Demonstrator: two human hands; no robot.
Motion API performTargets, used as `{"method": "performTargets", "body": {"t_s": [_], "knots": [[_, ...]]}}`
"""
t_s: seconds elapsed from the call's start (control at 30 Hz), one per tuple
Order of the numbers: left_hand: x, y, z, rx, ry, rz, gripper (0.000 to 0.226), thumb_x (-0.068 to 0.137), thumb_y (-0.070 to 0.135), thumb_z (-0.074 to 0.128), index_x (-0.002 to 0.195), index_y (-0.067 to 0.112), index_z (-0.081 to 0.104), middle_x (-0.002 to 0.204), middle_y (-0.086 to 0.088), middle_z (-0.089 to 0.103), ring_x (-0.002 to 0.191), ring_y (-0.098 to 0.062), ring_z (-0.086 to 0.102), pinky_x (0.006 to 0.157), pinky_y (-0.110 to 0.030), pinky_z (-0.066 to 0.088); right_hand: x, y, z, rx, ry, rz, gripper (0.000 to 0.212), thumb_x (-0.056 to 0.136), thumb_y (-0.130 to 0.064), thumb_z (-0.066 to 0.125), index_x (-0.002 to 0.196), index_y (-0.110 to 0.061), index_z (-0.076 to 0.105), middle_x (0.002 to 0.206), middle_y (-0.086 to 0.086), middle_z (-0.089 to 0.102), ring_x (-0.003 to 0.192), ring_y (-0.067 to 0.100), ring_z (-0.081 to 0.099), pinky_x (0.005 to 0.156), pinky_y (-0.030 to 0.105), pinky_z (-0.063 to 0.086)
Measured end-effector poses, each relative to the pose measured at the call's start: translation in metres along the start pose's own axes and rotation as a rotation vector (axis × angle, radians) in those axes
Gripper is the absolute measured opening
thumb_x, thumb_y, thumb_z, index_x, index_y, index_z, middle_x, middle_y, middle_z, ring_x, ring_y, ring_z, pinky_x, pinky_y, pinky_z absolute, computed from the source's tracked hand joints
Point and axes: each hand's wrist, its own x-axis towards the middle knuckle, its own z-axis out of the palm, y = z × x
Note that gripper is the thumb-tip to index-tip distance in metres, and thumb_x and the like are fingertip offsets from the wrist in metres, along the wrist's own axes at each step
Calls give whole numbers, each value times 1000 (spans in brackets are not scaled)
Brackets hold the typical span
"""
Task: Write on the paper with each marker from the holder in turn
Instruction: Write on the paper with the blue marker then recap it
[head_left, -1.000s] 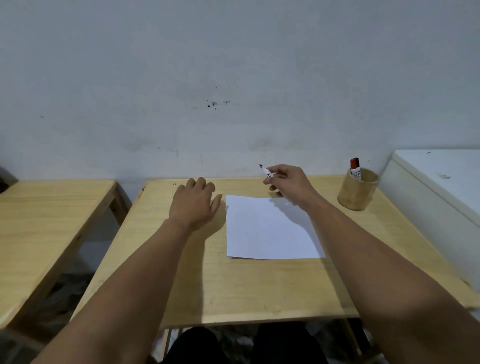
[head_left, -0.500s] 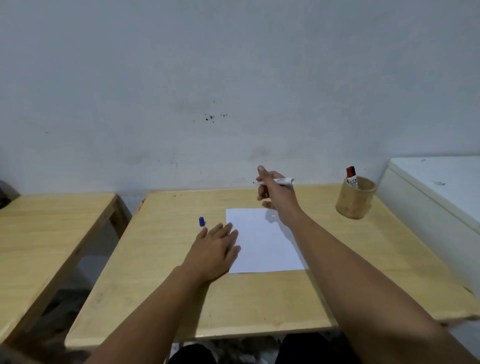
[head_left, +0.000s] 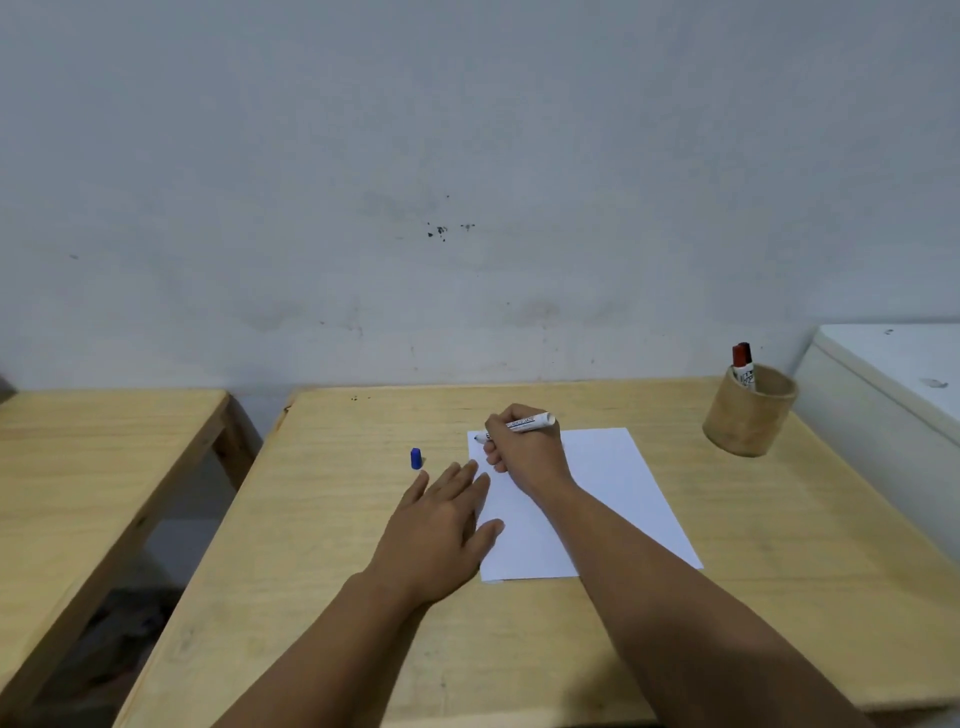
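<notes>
A white sheet of paper (head_left: 613, 488) lies in the middle of the wooden table (head_left: 311, 519). My right hand (head_left: 524, 452) grips an uncapped white marker (head_left: 524, 423), its tip down at the paper's far left corner. My left hand (head_left: 441, 525) lies flat, fingers spread, on the paper's left edge. A blue cap (head_left: 415, 459) stands on the table just left of the paper. At the far right a round wooden holder (head_left: 748, 415) holds red-capped markers (head_left: 743, 364).
A second wooden table (head_left: 104, 457) stands to the left across a gap. A white cabinet (head_left: 893, 395) sits against the table's right side. The grey wall runs right behind the table.
My right hand turned the marker and lowered its tip onto the paper's far left corner. My left hand left the blue cap on the table and moved back onto the paper's left edge.
</notes>
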Motion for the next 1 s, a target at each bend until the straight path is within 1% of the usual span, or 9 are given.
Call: {"method": "performTargets", "body": {"t_s": [0.1,0.23,0.33,0.57,0.67,0.77,0.8,0.9,1.0], "knots": [[4,-5,-11,70,21,-9,77,98,67,27,161,24,24,170,3,18,158,-15,10,128,-40,8,6,-6,-1,-21,1,-34,27,91,-21,67,73,-1,62,68,9,77,57,20,62,56,30,48],[4,-4,-12,57,44,-19,78,97,69,27,161,25,25,170,5,19,158,-13,9,128,-39,5,8,-4,-3,-108,11,-111,26,93,-30,70,73,-14,71,71,7,78,58,15,68,57,28,54],[3,-4,-11,38,47,-25,78,97,69,28,161,26,24,170,6,18,158,-12,8,128,-38,4,10,0,-2,-145,13,-134,25,94,-31,71,77,-14,74,72,8,78,59,13,69,59,29,56],[3,-5,-10,33,53,-23,78,96,70,27,161,28,23,170,6,20,158,-12,9,128,-39,6,11,0,0,-190,22,-132,25,87,-37,71,73,-17,76,72,8,78,61,15,72,61,30,59],[4,-5,-9,34,56,-16,75,96,69,29,160,29,28,169,5,22,158,-14,10,128,-40,7,12,-1,1,-184,14,-121,23,83,-37,71,68,-20,73,73,8,78,62,16,71,62,30,58],[4,-5,-9,34,56,-15,74,96,68,31,159,29,30,169,4,22,158,-14,10,128,-41,7,12,-3,1,-171,0,-71,21,73,-37,69,61,-20,68,74,11,79,61,19,69,66,38,56],[3,-5,-9,32,55,-14,74,96,68,31,159,29,30,169,4,22,158,-15,10,128,-42,8,10,-4,0,-156,-5,-63,21,73,-36,69,62,-19,68,75,13,79,61,20,68,66,39,56],[4,-7,-9,26,56,-11,75,96,69,31,159,29,32,169,3,24,158,-15,12,127,-42,10,6,-12,-2,-15,26,-100,25,91,-32,73,74,-14,71,73,15,75,58,19,67,60,32,54],[3,-6,-10,49,51,-17,76,95,70,30,159,29,32,169,4,24,158,-15,12,127,-43,11,7,-35,-9,90,145,-161,30,95,-38,76,76,-20,62,58,-1,62,48,15,54,47,25,46]]}}
